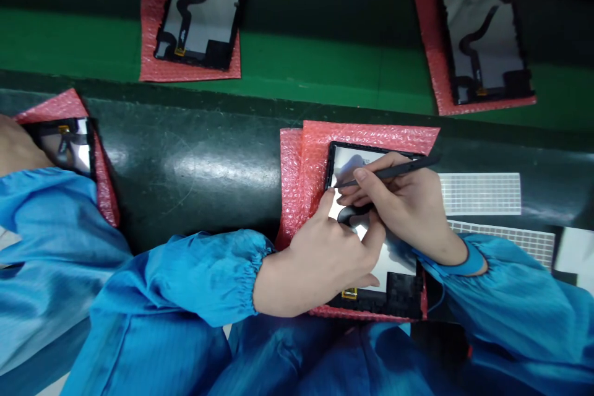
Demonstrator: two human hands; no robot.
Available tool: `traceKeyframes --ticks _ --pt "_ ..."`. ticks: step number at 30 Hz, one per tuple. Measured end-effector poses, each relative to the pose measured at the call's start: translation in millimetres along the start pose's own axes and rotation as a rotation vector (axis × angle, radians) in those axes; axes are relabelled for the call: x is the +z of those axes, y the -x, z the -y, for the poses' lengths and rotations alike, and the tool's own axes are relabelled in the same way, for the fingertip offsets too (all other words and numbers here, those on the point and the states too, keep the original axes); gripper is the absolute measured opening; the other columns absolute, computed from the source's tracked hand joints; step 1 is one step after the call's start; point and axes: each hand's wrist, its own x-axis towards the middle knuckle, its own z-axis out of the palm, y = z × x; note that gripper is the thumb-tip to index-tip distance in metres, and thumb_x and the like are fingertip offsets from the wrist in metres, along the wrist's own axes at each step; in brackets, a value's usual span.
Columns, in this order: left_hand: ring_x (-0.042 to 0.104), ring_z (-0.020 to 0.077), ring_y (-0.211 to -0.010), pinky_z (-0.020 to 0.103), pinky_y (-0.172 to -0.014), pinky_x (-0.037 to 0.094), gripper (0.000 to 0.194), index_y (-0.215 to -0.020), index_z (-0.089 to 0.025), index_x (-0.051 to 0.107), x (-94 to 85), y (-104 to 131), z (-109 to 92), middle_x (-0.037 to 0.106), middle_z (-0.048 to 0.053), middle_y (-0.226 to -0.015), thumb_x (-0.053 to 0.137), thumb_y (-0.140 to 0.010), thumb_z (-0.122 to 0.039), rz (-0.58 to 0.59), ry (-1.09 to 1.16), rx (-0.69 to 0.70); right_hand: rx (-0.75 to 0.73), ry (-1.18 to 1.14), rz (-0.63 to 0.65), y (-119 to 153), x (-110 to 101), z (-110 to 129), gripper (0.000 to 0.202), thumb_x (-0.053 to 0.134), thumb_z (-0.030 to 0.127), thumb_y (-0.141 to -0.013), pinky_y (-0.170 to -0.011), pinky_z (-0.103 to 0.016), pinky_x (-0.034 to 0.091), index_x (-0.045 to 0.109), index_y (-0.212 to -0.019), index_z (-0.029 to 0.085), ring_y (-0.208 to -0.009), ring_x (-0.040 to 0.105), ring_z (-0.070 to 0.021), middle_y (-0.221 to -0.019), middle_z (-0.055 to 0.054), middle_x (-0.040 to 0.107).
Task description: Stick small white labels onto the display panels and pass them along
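Note:
A display panel (399, 265) with a black frame and a silvery back lies in front of me on pink bubble wrap (320, 136). Black tweezers (403, 168) are gripped like a pen in my right hand (408, 204), their tip close to the panel's left edge. My left hand (320, 253) rests over the panel, fingers apart, with the index fingertip at that same edge beside the tweezer tip. A dark flex cable (350, 213) shows partly between my hands. Whether a small piece sits at the tweezer tip is too small to tell.
Sheets of small pale labels (482, 193) lie to the right of my right hand. Two similar panels (204, 12) on pink wrap rest on the green strip (325, 62) beyond. At left, a co-worker's arm (55, 210) reaches over another panel (83, 148).

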Motion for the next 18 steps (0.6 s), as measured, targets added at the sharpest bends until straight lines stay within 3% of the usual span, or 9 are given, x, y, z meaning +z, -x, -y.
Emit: traceKeyframes --ticks 6,9,13,16,18 --pt "0.070 0.0262 -0.060 0.058 -0.106 0.047 0.090 -0.129 -0.001 0.062 -1.4 -1.8 3.8 0.073 0.008 -0.071 0.075 -0.081 -0.075 0.003 0.018 0.028 0.016 -0.059 0.013 -3.5 1.0 2.8 0.025 0.080 0.044 -0.091 -0.053 -0.029 0.067 0.068 -0.088 0.023 -0.062 0.079 -0.0215 -0.072 -0.003 0.079" --pt "0.070 0.0260 -0.059 0.058 -0.105 0.048 0.091 -0.130 0.000 0.061 0.0 -1.5 7.1 0.074 0.008 -0.071 0.075 -0.080 -0.076 0.007 0.010 0.039 0.010 -0.123 -0.060 -0.7 -6.9 11.0 0.022 0.078 0.041 -0.093 -0.049 -0.029 0.066 0.068 -0.086 0.023 -0.059 0.078 -0.0216 -0.071 -0.003 0.079" --pt "0.067 0.0211 -0.054 0.053 -0.108 0.048 0.088 -0.130 0.004 0.060 1.9 -0.9 9.1 0.072 0.006 -0.070 0.063 -0.091 -0.074 -0.013 -0.006 0.159 -0.174 -0.186 -0.336 14.3 -40.7 20.1 0.012 0.075 0.028 -0.094 -0.049 -0.035 0.065 0.071 -0.083 0.026 -0.059 0.078 -0.0243 -0.069 -0.002 0.076" --pt "0.062 0.0174 -0.053 0.047 -0.111 0.048 0.052 -0.121 -0.001 0.065 -0.1 1.0 1.0 0.066 0.001 -0.063 0.055 -0.104 -0.049 -0.014 0.028 0.295 -0.195 -0.113 -0.514 29.3 -77.5 9.7 0.017 0.076 0.027 -0.093 -0.053 -0.043 0.066 0.074 -0.075 0.028 -0.060 0.077 -0.0278 -0.063 -0.003 0.071" --pt "0.061 0.0165 -0.054 0.049 -0.113 0.047 0.037 -0.118 -0.004 0.066 -2.4 2.0 -8.1 0.065 -0.001 -0.063 0.050 -0.106 -0.035 -0.016 0.058 0.370 -0.231 -0.094 -0.610 39.5 -100.5 -7.4 0.018 0.080 0.025 -0.089 -0.049 -0.041 0.063 0.073 -0.072 0.026 -0.054 0.074 -0.0279 -0.056 -0.002 0.067"
